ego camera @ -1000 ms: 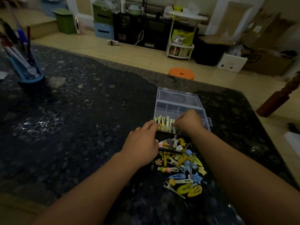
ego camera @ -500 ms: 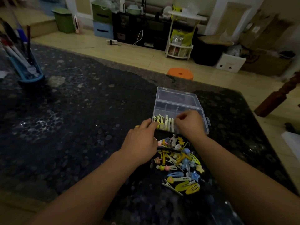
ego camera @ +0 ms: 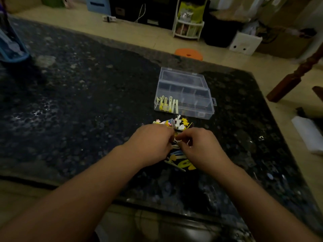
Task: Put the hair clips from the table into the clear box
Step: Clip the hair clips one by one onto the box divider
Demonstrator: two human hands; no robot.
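Table [ego camera: 87, 105] – dark speckled stone look, polished, glossy glints. Clear box [ego camera: 185, 95] – transparent plastic, smooth, slight sheen on rims and dividers. Hair clips [ego camera: 181, 164] in pile – look like smooth coloured plastic, some thin metal-looking; blur limits detail. Clips in box [ego camera: 168, 104] – pale yellow and white, smooth. Floor [ego camera: 218, 62] – smooth pale tile, matt. Post [ego camera: 297, 74] at right – turned wood, dark, semi-gloss. Stool [ego camera: 188, 53] – orange plastic, matt.
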